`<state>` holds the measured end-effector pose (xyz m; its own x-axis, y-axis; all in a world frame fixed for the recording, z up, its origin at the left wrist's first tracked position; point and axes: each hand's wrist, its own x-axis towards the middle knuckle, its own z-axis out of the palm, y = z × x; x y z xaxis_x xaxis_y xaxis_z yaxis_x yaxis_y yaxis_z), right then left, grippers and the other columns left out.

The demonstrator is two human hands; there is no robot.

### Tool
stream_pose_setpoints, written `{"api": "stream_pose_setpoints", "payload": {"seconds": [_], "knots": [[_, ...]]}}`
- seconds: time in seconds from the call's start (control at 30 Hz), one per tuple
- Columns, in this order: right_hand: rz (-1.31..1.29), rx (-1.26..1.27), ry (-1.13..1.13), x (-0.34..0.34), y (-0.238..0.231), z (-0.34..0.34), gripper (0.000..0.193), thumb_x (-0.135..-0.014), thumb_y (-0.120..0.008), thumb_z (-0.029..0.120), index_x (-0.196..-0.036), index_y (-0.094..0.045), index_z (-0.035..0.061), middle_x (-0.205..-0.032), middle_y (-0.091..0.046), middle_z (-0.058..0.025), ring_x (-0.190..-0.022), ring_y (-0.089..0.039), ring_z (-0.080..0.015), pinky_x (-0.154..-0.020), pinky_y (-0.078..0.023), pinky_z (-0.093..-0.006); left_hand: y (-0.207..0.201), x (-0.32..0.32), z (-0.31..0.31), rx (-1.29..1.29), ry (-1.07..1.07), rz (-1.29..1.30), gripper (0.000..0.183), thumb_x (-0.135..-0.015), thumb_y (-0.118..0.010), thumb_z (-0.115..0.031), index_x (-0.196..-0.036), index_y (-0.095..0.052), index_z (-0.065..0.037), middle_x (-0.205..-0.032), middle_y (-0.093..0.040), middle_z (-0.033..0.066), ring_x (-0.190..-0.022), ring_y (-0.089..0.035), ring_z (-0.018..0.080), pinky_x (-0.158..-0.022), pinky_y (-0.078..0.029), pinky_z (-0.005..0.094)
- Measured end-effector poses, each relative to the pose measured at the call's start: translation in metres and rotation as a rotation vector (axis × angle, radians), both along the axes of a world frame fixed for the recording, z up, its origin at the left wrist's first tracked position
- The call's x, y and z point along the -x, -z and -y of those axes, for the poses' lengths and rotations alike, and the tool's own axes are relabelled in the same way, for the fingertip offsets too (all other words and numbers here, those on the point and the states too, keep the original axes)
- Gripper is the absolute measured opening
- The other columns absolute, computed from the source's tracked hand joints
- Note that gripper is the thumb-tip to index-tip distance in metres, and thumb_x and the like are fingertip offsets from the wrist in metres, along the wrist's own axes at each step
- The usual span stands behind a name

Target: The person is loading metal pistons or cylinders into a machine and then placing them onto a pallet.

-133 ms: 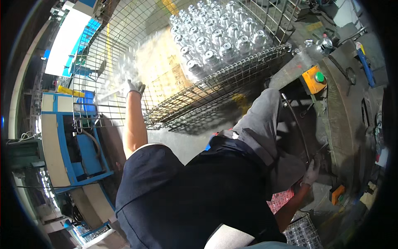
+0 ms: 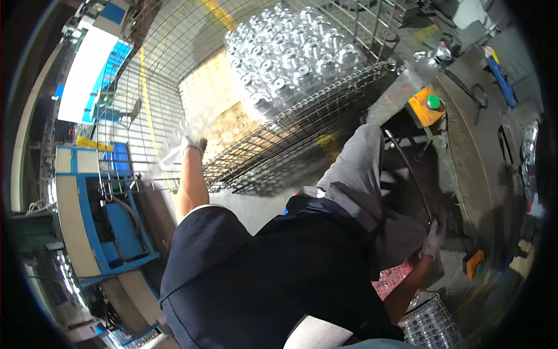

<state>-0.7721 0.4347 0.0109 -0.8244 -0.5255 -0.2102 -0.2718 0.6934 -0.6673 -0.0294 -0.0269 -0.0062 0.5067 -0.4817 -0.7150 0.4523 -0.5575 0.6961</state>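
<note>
My gloved left hand reaches over the left side of a wire cage. Its fingers look bent around part of a blurred, clear-and-whitish object whose kind I cannot make out. Beyond the fingers is a smear of something clear. Inside the cage, clear glass bottles stand upright in close rows on brown cardboard. Low on the right, my gloved right hand is closed at the lower end of a long, thin, curved metal rod. Its fingertips are partly in shadow.
A yellow button box with a green button sits on the metal bench at right. An orange box lies lower down. Blue-and-cream machinery stands at left. Behind my right arm are red packing and a crate of glassware.
My left hand and the blurred object have shifted down in the picture, toward me. The cage and its bottles sit slightly farther left in view. My right hand stays at the rod's end.
</note>
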Motion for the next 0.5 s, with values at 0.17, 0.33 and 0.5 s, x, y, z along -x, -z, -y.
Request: {"api": "stream_pose_setpoints", "payload": {"seconds": [0.17, 0.33, 0.5], "knots": [[-0.012, 0.049, 0.065, 0.0, -0.045, 0.004, 0.051, -0.092, -0.049, 0.032, -0.129, -0.041, -0.0011, -0.133, -0.044, -0.0177, -0.124, -0.04, -0.0286, -0.102, -0.03, -0.0353, 0.054, 0.05, -0.031, -0.027, 0.113, -0.033, 0.065, -0.082, -0.041, -0.065, -0.114, -0.045, -0.009, -0.089, -0.062, 0.0123, -0.067, -0.06, 0.0284, -0.048, -0.048, 0.0397], [-0.161, -0.084, 0.158, -0.007, -0.115, 0.005, 0.042, -0.091, -0.05, 0.028, -0.123, -0.049, 0.0017, -0.123, -0.052, -0.0157, -0.116, -0.048, -0.029, -0.099, -0.035, -0.0353, 0.089, 0.074, -0.043, -0.017, 0.34, -0.038, 0.063, -0.082, -0.042, -0.064, -0.114, -0.046, -0.009, -0.087, -0.062, 0.0121, -0.068, -0.06, 0.028, -0.048, -0.048, 0.0398], [-0.76, 0.303, 0.058, 0.042, -0.177, 0.046, 0.031, -0.089, -0.053, 0.023, -0.111, -0.055, 0.0016, -0.109, -0.058, -0.019, -0.1, -0.056, -0.0342, -0.087, -0.043, -0.0385, 0.077, 0.073, -0.086, -0.117, 0.339, 0.054, 0.062, -0.083, -0.043, -0.062, -0.113, -0.046, -0.008, -0.086, -0.062, 0.0119, -0.068, -0.06, 0.0277, -0.048, -0.048, 0.0398]]}}
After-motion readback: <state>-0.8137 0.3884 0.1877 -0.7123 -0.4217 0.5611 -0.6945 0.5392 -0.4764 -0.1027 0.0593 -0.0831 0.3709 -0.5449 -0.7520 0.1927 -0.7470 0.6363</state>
